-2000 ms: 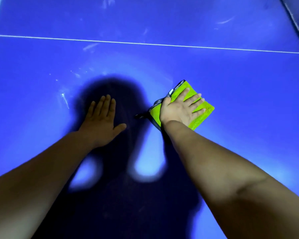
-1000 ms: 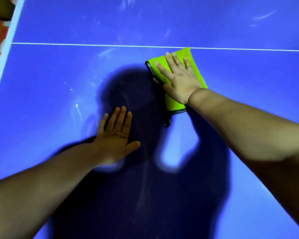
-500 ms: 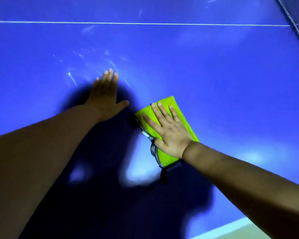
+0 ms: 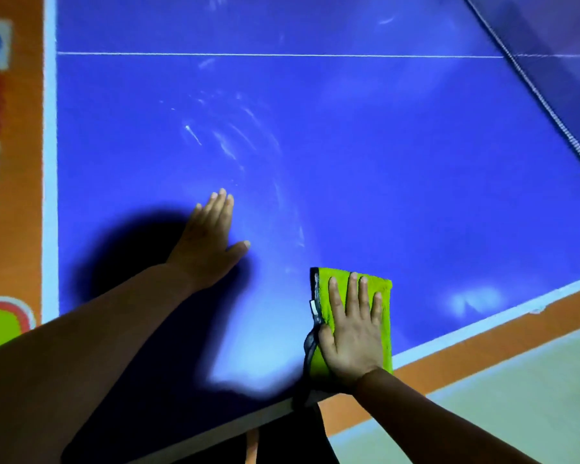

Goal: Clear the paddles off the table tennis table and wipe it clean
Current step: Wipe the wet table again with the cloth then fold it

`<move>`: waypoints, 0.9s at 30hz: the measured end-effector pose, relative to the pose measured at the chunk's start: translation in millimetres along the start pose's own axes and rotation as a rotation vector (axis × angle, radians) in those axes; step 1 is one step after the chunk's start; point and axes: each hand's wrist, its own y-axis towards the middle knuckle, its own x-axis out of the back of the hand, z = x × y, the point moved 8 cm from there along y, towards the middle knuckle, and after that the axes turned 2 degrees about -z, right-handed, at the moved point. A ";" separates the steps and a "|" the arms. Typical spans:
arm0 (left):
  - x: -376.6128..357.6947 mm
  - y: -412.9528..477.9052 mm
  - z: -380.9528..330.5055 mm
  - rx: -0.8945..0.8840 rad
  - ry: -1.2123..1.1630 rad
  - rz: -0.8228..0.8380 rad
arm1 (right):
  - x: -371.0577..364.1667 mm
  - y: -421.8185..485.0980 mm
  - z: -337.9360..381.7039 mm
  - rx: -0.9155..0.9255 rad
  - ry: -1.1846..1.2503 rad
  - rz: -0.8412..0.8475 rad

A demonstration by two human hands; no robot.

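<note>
2 straight-fingered hands rest on the blue table [image 4: 416, 162], left hand [image 4: 211, 242] bracing, right hand [image 4: 352, 333] pressing the green cloth [image 4: 386, 329] flat at the near edge; wiping is underway, and the next stroke probably must reach the far-left white smears [image 4: 228, 145].

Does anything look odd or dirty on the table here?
White smears streak the blue table just beyond the left hand. The right hand presses the green cloth flat at the near edge, apart from them.
</note>
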 end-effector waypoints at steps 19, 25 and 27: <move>1.0 6.0 31.4 -0.042 0.115 -0.027 | 14.4 182.3 78.8 -0.210 0.045 0.057; 11.1 28.8 19.0 -0.054 0.125 -0.044 | 20.9 220.3 92.6 0.031 0.010 0.095; 9.9 40.6 -0.4 -0.070 0.103 -0.060 | 27.4 220.5 84.2 0.038 0.274 0.109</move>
